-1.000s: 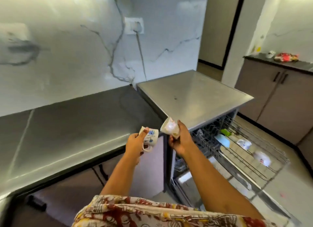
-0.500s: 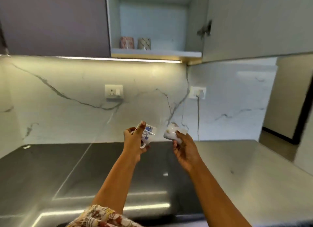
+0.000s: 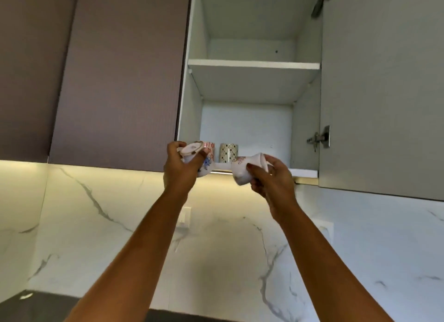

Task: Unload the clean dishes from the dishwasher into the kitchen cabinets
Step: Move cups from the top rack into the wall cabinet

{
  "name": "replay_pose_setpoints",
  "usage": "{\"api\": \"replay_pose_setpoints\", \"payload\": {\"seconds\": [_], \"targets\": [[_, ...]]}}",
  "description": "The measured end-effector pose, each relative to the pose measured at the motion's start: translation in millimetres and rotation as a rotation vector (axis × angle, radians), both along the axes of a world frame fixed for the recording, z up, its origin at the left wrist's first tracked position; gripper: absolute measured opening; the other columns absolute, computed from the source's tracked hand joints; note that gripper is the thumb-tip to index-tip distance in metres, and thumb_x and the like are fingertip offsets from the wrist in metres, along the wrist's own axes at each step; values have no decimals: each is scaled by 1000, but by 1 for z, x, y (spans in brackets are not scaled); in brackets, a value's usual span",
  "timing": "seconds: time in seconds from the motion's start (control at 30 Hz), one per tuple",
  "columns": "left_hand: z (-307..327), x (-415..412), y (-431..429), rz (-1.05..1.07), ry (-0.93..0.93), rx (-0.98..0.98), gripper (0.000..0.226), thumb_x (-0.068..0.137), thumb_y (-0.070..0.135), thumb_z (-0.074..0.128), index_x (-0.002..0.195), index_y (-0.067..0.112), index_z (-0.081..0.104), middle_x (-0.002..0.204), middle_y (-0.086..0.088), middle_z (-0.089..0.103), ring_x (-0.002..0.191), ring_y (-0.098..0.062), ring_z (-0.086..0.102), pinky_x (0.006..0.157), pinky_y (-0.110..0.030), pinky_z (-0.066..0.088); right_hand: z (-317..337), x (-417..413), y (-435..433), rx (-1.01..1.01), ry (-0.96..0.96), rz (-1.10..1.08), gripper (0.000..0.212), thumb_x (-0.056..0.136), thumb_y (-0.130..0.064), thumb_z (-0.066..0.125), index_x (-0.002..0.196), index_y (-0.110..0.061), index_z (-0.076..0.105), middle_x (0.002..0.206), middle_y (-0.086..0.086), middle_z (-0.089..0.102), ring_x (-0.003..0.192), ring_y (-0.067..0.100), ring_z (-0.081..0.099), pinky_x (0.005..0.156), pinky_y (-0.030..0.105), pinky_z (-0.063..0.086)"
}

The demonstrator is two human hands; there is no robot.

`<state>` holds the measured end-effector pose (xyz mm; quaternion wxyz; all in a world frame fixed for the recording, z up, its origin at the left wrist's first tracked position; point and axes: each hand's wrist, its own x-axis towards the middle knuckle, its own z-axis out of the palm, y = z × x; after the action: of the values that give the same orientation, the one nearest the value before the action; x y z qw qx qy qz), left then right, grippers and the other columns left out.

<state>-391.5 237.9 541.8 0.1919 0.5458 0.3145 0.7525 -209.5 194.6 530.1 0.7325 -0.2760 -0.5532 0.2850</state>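
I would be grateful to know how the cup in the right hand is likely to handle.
The cup looks like glazed ceramic, so it is probably rigid, brittle and slippery. The right hand holds it tilted sideways; set down like that on the shelf, it would likely roll.

I have a passable cabinet (image 3: 249, 127) opening between the closed door (image 3: 120, 76) at left and the open door (image 3: 384, 81) at right. On the lower shelf (image 3: 303, 171) a red-patterned cup (image 3: 209, 145) and a gold-dotted cup (image 3: 228, 152) occupy the left end; the span to their right is free, with the upper shelf (image 3: 253, 64) limiting headroom.
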Motion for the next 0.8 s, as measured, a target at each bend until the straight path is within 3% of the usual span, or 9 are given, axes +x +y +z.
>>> {"api": "replay_pose_setpoints", "payload": {"seconds": [0.2,0.3,0.37,0.5,0.6,0.7,0.8], "targets": [[55,-11,54,87,232,-29,46,77,45,70,108,26,43,107,-1,60,96,-24,64,84,-44,57,56,7,62,86,-73,-211,44,77,-21,77,117,-13,59,108,11,65,84,22,65,55,21,54],[72,-9,81,188,378,-48,50,76,50,70,111,25,46,105,0,60,91,-21,62,76,-33,54,70,3,88,104,-165,-352,45,76,-27,78,114,-15,58,107,6,64,95,23,65,75,35,60],[82,-9,96,235,474,-51,50,77,53,68,112,25,47,104,-1,60,89,-21,61,72,-30,51,78,-3,105,121,-209,-424,45,75,-27,78,112,-17,56,108,5,61,96,24,64,80,40,59],[95,-7,129,325,629,-54,41,78,57,63,105,27,52,102,-3,67,87,-22,65,72,-31,53,98,-15,138,115,-306,-528,59,72,-28,81,121,-19,49,108,10,56,94,27,63,77,44,59],[100,-3,153,398,706,-53,39,79,57,62,102,26,56,101,-3,68,86,-21,66,73,-30,53,108,-23,167,55,-365,-588,46,71,-27,81,105,-15,53,107,14,58,92,30,64,71,39,59],[100,0,179,430,812,-113,45,79,54,63,110,21,58,107,-5,67,93,-24,65,80,-33,54,111,-29,189,-23,-490,-720,41,71,-33,81,96,-12,56,104,13,62,92,27,64,69,30,50],[97,-1,196,473,871,-150,49,81,51,62,116,17,58,114,-8,64,100,-26,62,78,-31,50,108,-35,202,-71,-596,-816,36,73,-34,79,86,-6,60,101,18,67,89,28,63,73,37,50]]}}
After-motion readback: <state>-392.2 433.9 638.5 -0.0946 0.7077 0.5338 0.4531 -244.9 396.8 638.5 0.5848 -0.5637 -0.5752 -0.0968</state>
